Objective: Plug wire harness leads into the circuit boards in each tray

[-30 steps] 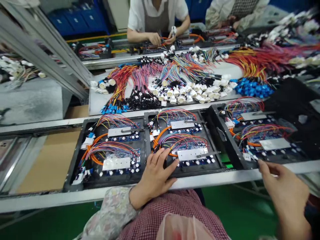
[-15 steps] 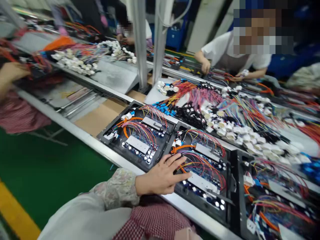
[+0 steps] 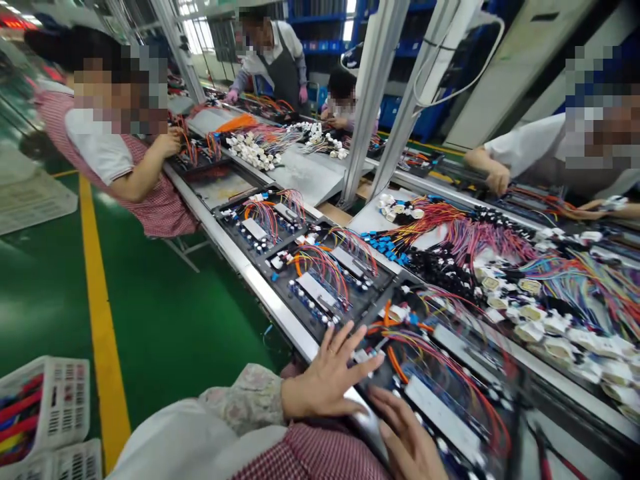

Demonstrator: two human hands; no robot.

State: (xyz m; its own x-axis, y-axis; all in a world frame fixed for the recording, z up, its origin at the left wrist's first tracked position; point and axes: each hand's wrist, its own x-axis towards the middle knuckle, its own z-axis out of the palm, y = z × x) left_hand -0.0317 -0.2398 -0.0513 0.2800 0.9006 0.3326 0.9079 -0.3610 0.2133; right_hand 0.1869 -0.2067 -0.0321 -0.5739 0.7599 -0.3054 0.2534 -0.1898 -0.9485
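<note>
A worker's left hand [image 3: 327, 380] spreads at the near-left corner of a black tray [image 3: 390, 293], its grip open, fingers beside white connectors [image 3: 369, 355]. The right hand [image 3: 413, 440] sits at the tray's near edge, its grip loosely open, fingers slightly bent next to a board's metal plate [image 3: 443, 419]. Orange wires [image 3: 397, 365] arch within the tray, which sits on the line just right of a second tray [image 3: 286, 293]. Bundled harnesses [image 3: 487, 240] cover the tabletop [image 3: 425, 239] beyond; a co-worker [image 3: 150, 173] works farther left.
</note>
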